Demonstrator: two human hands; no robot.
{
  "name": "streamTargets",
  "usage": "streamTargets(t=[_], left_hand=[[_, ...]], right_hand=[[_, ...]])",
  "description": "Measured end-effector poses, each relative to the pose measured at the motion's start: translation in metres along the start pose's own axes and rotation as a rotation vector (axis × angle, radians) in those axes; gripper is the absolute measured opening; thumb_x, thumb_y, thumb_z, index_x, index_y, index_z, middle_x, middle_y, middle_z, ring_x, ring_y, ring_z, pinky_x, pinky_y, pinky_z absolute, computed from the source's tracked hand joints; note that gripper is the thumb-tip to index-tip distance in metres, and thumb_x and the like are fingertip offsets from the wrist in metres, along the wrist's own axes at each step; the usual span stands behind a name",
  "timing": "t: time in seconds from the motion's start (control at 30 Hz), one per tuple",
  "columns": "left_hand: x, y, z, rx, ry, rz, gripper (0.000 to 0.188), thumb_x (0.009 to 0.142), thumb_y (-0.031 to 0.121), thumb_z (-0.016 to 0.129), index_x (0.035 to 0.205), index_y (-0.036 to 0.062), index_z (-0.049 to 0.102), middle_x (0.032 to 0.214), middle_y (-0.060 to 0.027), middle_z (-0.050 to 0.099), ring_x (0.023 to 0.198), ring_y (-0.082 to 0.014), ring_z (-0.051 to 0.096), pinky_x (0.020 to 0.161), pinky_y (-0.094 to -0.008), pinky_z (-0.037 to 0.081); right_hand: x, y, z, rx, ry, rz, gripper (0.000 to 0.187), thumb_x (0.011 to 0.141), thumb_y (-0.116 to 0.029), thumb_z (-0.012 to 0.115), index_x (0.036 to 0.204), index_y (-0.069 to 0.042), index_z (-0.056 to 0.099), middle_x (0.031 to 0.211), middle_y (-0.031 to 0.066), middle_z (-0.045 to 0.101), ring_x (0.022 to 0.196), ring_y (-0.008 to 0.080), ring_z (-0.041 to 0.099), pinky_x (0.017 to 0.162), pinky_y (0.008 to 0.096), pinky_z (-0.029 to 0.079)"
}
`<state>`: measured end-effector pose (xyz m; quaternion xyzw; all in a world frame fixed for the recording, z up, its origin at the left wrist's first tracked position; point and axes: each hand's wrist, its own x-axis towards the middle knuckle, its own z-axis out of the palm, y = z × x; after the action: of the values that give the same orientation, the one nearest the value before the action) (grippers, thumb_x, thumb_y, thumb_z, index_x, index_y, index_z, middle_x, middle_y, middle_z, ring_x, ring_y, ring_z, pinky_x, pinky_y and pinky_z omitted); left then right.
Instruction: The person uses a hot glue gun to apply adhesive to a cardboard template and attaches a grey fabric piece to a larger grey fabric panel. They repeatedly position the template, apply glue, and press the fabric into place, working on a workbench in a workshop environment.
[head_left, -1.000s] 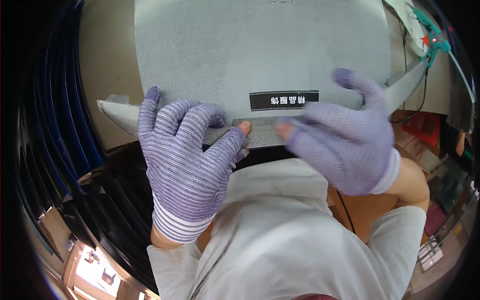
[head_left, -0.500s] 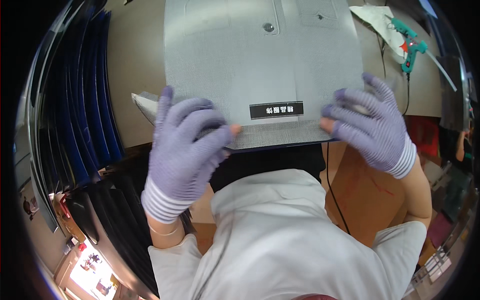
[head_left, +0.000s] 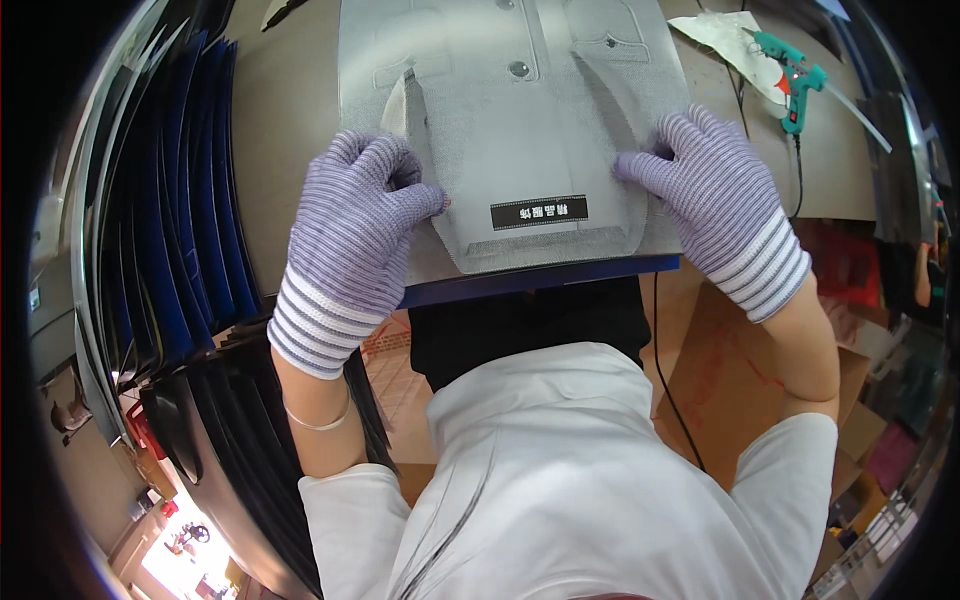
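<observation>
A grey sheet (head_left: 530, 140), printed like a garment front with buttons and pocket outlines, lies before me on the table. A black label strip with white characters (head_left: 540, 212) sits near its close end. On either side of that end, the material stands up in a raised fold: a left fold (head_left: 416, 105) and a right fold (head_left: 610, 100). My left hand (head_left: 355, 215), in a purple-and-white striped knit glove, pinches the left edge between thumb and fingers. My right hand (head_left: 715, 195), gloved alike, is closed on the right edge; its fingertips are partly hidden.
A teal glue gun (head_left: 797, 85) with a cord rests at the right beside a white cloth (head_left: 725, 45). Several dark blue panels (head_left: 190, 200) stand in a row at the left, with black ones (head_left: 240, 450) below. A blue edge (head_left: 540, 278) shows under the sheet.
Both hands have gone from spread, blurred fingers to closed pinches on the sheet's side edges. The sheet's sides now rise in folds, and more of the blue edge shows.
</observation>
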<state>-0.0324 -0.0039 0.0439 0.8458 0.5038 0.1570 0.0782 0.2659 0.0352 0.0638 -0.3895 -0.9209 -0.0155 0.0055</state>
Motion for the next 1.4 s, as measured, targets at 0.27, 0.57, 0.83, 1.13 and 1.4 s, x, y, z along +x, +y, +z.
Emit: streamTargets(t=[0.27,0.57,0.83,1.13,1.4], left_hand=[[0.003,0.042,0.013,-0.059,0.087,-0.204,0.04,0.067,0.025,0.084,0.098,0.004,0.068,0.09,-0.0129,0.059,0.088,-0.0292,0.057,0.082,-0.0413,0.05],[0.035,0.061,0.022,0.286,-0.291,-0.454,0.071,0.059,0.036,0.092,0.113,0.0012,0.06,0.101,-0.0154,0.06,0.095,-0.0319,0.062,0.087,-0.0423,0.053],[0.043,0.06,0.015,0.246,-0.39,-0.417,0.077,0.065,0.043,0.089,0.119,-0.0021,0.058,0.114,-0.0194,0.06,0.107,-0.033,0.062,0.094,-0.0422,0.053],[0.056,0.072,0.026,0.227,-0.424,-0.487,0.072,0.069,0.054,0.082,0.116,0.0024,0.064,0.12,-0.015,0.058,0.111,-0.0292,0.059,0.092,-0.0432,0.053],[0.055,0.071,0.023,0.265,-0.475,-0.528,0.069,0.071,0.053,0.081,0.117,0.0034,0.065,0.123,-0.0139,0.057,0.114,-0.0295,0.058,0.094,-0.0435,0.052]], right_hand=[[-0.02,-0.025,0.007,0.369,0.126,0.244,0.057,0.076,-0.007,0.071,0.132,-0.01,0.058,0.103,0.0172,0.065,0.082,0.0305,0.065,0.076,0.0369,0.054],[0.028,-0.052,-0.006,0.038,-0.372,0.512,0.11,0.069,-0.026,0.085,0.156,-0.021,0.017,0.108,0.0177,0.069,0.09,0.0375,0.069,0.077,0.0444,0.056],[0.029,-0.027,0.002,0.165,-0.384,0.407,0.107,0.074,-0.027,0.082,0.156,-0.019,0.014,0.112,0.021,0.067,0.093,0.04,0.068,0.082,0.0477,0.056],[0.039,-0.045,-0.003,0.137,-0.447,0.352,0.091,0.08,-0.009,0.073,0.154,-0.014,0.021,0.106,0.0232,0.067,0.089,0.0406,0.067,0.079,0.0433,0.057],[0.054,-0.039,-0.024,0.16,-0.577,0.289,0.086,0.079,-0.011,0.074,0.152,-0.014,0.029,0.102,0.021,0.069,0.089,0.0387,0.067,0.079,0.0424,0.057]])
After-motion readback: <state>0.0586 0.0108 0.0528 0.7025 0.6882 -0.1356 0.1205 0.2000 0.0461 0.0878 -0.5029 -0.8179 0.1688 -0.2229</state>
